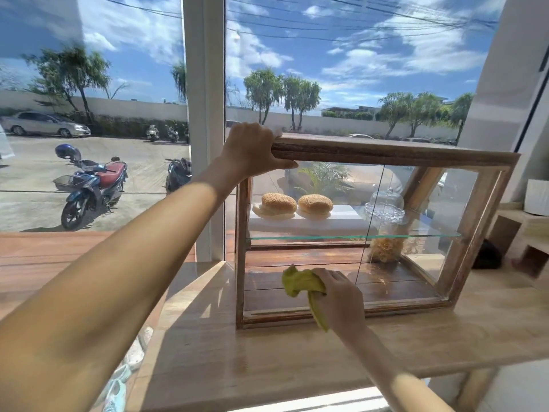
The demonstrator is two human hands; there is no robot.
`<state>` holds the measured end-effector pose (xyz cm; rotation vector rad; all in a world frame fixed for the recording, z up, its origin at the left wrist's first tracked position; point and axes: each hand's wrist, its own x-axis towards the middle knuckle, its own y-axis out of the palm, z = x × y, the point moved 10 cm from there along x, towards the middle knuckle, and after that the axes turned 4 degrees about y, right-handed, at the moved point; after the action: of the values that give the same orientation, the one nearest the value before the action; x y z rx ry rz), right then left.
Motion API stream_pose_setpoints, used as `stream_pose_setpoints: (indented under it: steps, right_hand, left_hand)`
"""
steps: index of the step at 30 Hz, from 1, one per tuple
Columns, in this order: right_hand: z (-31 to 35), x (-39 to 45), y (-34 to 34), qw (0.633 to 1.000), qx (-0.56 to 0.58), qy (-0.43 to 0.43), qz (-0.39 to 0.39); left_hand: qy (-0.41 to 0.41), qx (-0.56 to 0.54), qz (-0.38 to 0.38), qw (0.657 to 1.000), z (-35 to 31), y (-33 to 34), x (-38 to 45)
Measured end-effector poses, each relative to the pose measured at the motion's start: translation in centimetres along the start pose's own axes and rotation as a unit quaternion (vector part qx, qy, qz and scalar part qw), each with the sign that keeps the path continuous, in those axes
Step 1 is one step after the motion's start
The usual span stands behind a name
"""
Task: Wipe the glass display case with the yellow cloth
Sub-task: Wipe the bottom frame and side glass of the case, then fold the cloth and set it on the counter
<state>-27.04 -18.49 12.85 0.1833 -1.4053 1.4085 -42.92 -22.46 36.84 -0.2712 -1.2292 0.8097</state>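
Note:
A wood-framed glass display case (395, 154) stands on a light wooden counter (225, 352) by a big window. My left hand (252, 150) grips the case's top left corner, thumb under the top rail. My right hand (338, 298) holds a crumpled yellow cloth (300, 282) pressed against the lower part of the front glass, left of the middle seam. Part of the cloth hangs below my fingers over the bottom rail.
Inside the case, two sesame buns (277, 203) lie on a white tray on the glass shelf, beside a glass dome (384, 205) over a jar. A white cup (536, 196) and wooden risers stand to the right. A white window post (205, 114) rises behind the left corner.

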Motion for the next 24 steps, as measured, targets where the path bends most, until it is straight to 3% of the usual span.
stream_pose_setpoints:
  steps: [6,15,20,24]
  right_hand:
    - [1.9,5.8,-7.1,0.991,0.019,-0.044,-0.128]
    - [5.2,9.6,-13.2,0.955,0.051,-0.092,-0.276]
    - [6.7,9.7,-13.7,0.951,0.065,-0.105,-0.284]
    - [7.8,9.2,-14.1,0.948,0.061,-0.122,-0.287]
  left_hand:
    - [-0.014,-0.043,-0.026,0.999,0.1,-0.7,-1.0]
    - [-0.013,-0.268,-0.101,0.958,-0.6,-3.6,-2.6]
    - [-0.008,-0.338,-0.078,0.938,-1.8,-4.1,-2.9]
    - [-0.080,-0.439,-0.046,0.894,-1.6,-2.4,-3.5]
